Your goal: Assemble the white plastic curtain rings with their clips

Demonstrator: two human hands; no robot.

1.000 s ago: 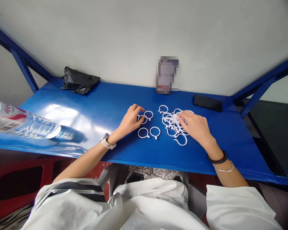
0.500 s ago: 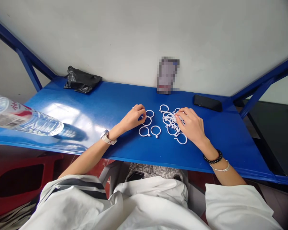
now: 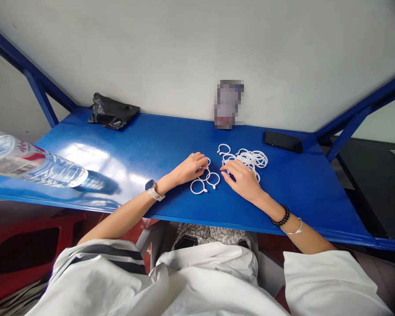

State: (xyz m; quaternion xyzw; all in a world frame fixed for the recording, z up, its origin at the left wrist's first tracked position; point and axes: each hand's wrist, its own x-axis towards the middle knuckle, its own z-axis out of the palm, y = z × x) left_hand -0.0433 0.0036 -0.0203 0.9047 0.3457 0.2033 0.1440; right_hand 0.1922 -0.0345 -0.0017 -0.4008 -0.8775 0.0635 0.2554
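My left hand [image 3: 192, 168] is closed, its fingertips pinching a white plastic ring [image 3: 203, 179] just above the blue table. Beside it lie a few more white rings with small knobbed ends, one nearest the table's front [image 3: 197, 186] and another overlapping the pinched one [image 3: 213, 179]. To the right, my right hand [image 3: 242, 179] rests palm down over the edge of a loose pile of similar rings [image 3: 259, 159], partly hiding it. Thumb and forefinger are slightly apart there, and I see nothing between them.
A phone-like object [image 3: 228, 105], pixelated, leans against the wall. A black phone [image 3: 283, 141] lies at the back right of the blue table [image 3: 158, 131]. The back left holds a black plastic bag [image 3: 113, 112]. A large water bottle [image 3: 36, 160] is at the left.
My right hand has moved left and slightly nearer to me, uncovering rings on the pile's right. My left hand has shifted a little right and nearer, and its ring has moved with it.
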